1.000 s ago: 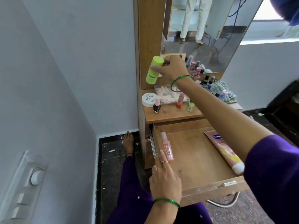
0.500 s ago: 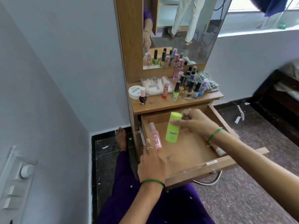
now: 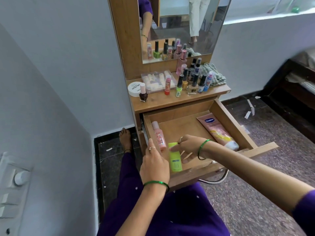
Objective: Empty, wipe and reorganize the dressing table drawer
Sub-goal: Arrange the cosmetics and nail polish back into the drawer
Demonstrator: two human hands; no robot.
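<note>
While we look down on the open drawer (image 3: 226, 120) of the dressing table (image 3: 153, 106), our right hand (image 3: 188, 148) reaches into its front half, fingers and thumb curled around a green bottle (image 3: 174, 161) that lies on its side on the drawer floor, its cap end pointing toward the back. Our left hand (image 3: 154, 163) rests on the drawer's left front corner, fingers fairly straight over the left wall and holding nothing; whether the fingertips touch the pink bottle (image 3: 158, 135) we cannot tell. That pink bottle lies flat along the left wall, just beside the green bottle. Along the right wall lies a pink tube (image 3: 216, 130) with a blue label, its white cap toward the front, well apart from the green bottle.

On the tabletop above, a white round tin (image 3: 134, 88) sits at the left, with a dark nail polish bottle (image 3: 143, 94) touching its front right. Behind them is a clear box (image 3: 157, 80), and to its right stands a cluster of small bottles (image 3: 190, 80). A striped cloth (image 3: 213, 74) is bunched at the back right. The mirror (image 3: 179, 26) reflects the bottles.
</note>
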